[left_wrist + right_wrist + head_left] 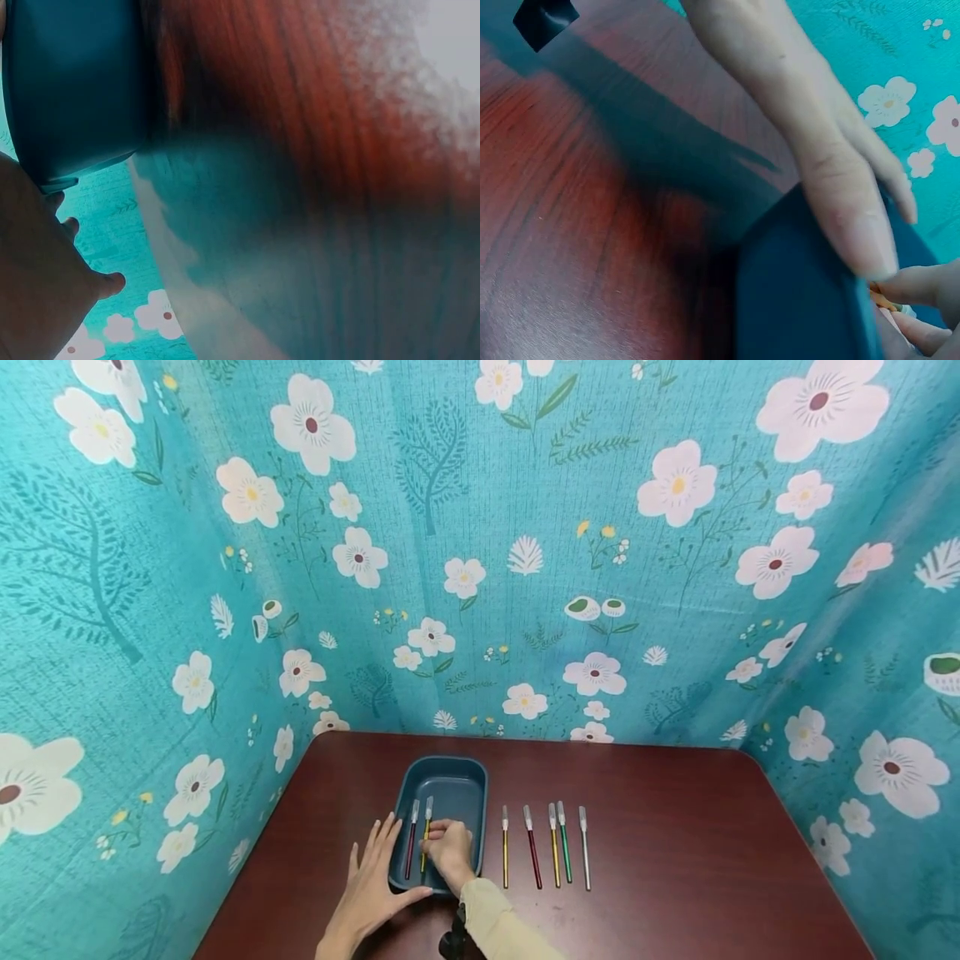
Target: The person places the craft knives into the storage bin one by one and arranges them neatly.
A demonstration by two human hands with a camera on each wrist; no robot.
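A dark blue-grey rectangular tray (453, 768) stands on the table. Inside it lie a dark red pen-like stick (410, 842) with a clear cap and a gold pen-like stick (428, 814) with a similar cap. My right hand (450, 853) reaches into the tray and pinches the gold stick between thumb and fingers; its fingertips (922, 330) show at the lower right of the right wrist view. My left hand (367, 887) rests spread against the tray's left side, its thumb along the near rim. In the left wrist view, that hand (37, 277) is beside the tray wall (75, 82).
Right of the tray, several capped sticks lie roughly parallel: gold (506, 852), dark red (534, 856), another gold (556, 852), green (565, 847) and silver (586, 856). The dark wooden table (675, 860) meets a turquoise floral curtain (525, 635) at the back and sides.
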